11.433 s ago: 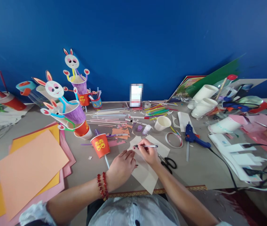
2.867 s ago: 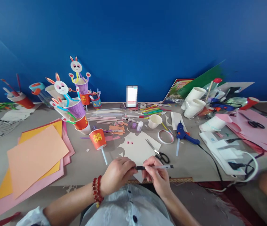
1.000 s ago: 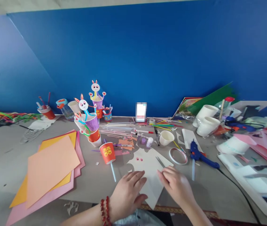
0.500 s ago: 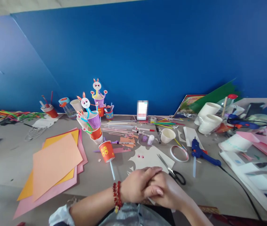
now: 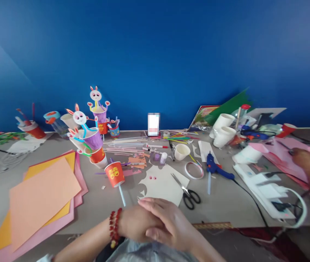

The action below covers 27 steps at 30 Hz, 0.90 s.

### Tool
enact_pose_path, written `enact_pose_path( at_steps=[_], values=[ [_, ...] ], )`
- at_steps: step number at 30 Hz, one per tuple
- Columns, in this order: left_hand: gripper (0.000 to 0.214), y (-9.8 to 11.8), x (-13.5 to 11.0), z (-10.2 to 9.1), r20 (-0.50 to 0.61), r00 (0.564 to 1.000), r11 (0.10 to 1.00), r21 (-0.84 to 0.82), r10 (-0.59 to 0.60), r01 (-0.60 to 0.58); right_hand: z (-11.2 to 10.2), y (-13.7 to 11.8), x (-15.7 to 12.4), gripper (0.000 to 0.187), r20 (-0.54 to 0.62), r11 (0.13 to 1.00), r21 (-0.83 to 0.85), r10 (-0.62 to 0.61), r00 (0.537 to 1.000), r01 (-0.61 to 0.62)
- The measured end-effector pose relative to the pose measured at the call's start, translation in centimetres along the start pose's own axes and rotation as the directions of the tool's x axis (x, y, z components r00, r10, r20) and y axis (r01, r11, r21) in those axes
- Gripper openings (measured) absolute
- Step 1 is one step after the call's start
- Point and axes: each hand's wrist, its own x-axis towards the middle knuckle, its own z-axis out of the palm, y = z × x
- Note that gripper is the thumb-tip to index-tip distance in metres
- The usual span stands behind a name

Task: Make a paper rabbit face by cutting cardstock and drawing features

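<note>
My right hand (image 5: 168, 222) lies flat over my left hand (image 5: 131, 226), which is curled beneath it and wears a red bead bracelet. Both rest at the near table edge, and I see nothing held in them. Just beyond my fingertips lies a cream paper cut-out (image 5: 162, 186) with two small pink eyes drawn on it. Black-handled scissors (image 5: 189, 194) lie on its right corner. A red paper cup on a straw (image 5: 114, 174) lies to the left of the cut-out.
Orange, yellow and pink paper sheets (image 5: 40, 196) are stacked at left. Bunny cup figures (image 5: 88, 136) stand behind the red cup. A tape ring (image 5: 194, 170), blue glue gun (image 5: 216, 168) with cord and white cups (image 5: 223, 131) sit right. Another person's hand (image 5: 309, 167) reaches in at far right.
The pen I held earlier is gone from my hands. One second ago both hands lay flat and apart on the cut-out; they have since drawn back and come together, right over left.
</note>
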Motion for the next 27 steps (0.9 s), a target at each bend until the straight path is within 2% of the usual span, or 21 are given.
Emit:
enact_pose_path(
  at_steps=[1, 2, 3, 4, 5, 6, 8, 9, 10, 14, 17, 19, 20, 21, 22, 25, 27],
  values=[
    [0.03, -0.1, -0.8, -0.7, 0.011, 1.0, 0.992, -0.122, 0.03, -0.028, 0.0, 0.4, -0.5, 0.056, -0.024, 0.999, 0.001, 0.053, 0.998, -0.053],
    [0.038, -0.3, -1.7, -1.4, -0.025, 1.0, 0.981, -0.193, -0.004, -0.001, -0.2, 1.0, -1.2, 0.049, -0.059, 0.994, -0.011, 0.108, 0.992, -0.109],
    [0.047, -0.6, -2.7, -2.2, -0.1, 0.993, 0.98, -0.193, -0.066, 0.046, -0.5, 1.8, -2.1, 0.041, -0.109, 0.984, -0.028, 0.172, 0.979, -0.176],
    [0.053, -1.0, -3.7, -2.9, -0.202, 0.965, 0.979, -0.153, -0.165, 0.135, -0.9, 2.5, -3.0, 0.037, -0.141, 0.97, -0.05, 0.229, 0.963, -0.238],
    [0.054, -1.4, -4.6, -3.5, -0.341, 0.908, 0.97, -0.103, -0.244, 0.222, -1.2, 3.3, -3.8, 0.034, -0.165, 0.959, -0.085, 0.255, 0.953, -0.271],
    [0.056, -1.9, -5.4, -3.9, -0.466, 0.832, 0.95, -0.073, -0.302, 0.304, -1.4, 4.0, -4.5, 0.032, -0.205, 0.945, -0.128, 0.271, 0.941, -0.3],
    [0.044, -2.8, -6.7, -4.2, -0.651, 0.684, 0.91, -0.023, -0.328, 0.415, -1.7, 5.2, -5.1, 0.028, -0.293, 0.929, -0.198, 0.247, 0.924, -0.312],
    [0.032, -3.2, -7.0, -4.2, -0.698, 0.646, 0.898, 0.008, -0.309, 0.439, -1.8, 5.7, -5.0, 0.027, -0.33, 0.923, -0.225, 0.23, 0.916, -0.313],
    [0.026, -3.6, -7.2, -4.0, -0.722, 0.628, 0.887, 0.045, -0.288, 0.459, -1.9, 6.2, -4.8, 0.026, -0.359, 0.917, -0.247, 0.213, 0.909, -0.312],
    [0.037, -4.6, -7.0, -3.4, -0.713, 0.65, 0.828, 0.178, -0.264, 0.532, -3.7, 7.5, -3.1, 0.025, -0.434, 0.89, -0.327, 0.157, 0.887, -0.317],
    [0.028, -4.9, -6.5, -3.4, -0.695, 0.681, 0.81, 0.252, -0.229, 0.53, -7.4, 7.7, -0.5, 0.025, -0.498, 0.844, -0.412, 0.106, 0.861, -0.343],
    [0.029, -5.2, -6.1, -3.6, -0.686, 0.698, 0.826, 0.259, -0.207, 0.5, -10.3, 7.6, 2.3, 0.025, -0.5, 0.774, -0.493, 0.122, 0.857, -0.398],
    [0.035, -5.3, -5.9, -3.7, -0.682, 0.701, 0.835, 0.25, -0.208, 0.49, -11.7, 7.7, 4.1, 0.027, -0.445, 0.727, -0.551, 0.161, 0.881, -0.411],
    [0.041, -5.3, -5.6, -3.8, -0.68, 0.701, 0.839, 0.24, -0.214, 0.489, -12.9, 7.9, 6.1, 0.028, -0.342, 0.667, -0.621, 0.242, 0.908, -0.412],
    [0.045, -5.4, -5.4, -3.8, -0.68, 0.7, 0.837, 0.237, -0.219, 0.493, -13.8, 8.3, 8.3, 0.027, -0.211, 0.605, -0.693, 0.35, 0.913, -0.392],
    [0.04, -5.1, -4.9, -4.1, -0.68, 0.702, 0.819, 0.268, -0.213, 0.508, -14.5, 10.4, 14.2, 0.016, -0.102, 0.555, -0.738, 0.471, 0.876, -0.384],
    [0.032, -4.8, -5.0, -4.4, -0.683, 0.704, 0.818, 0.282, -0.196, 0.501, -13.6, 12.1, 17.0, 0.023, -0.056, 0.516, -0.763, 0.547, 0.835, -0.389]
  ],
)
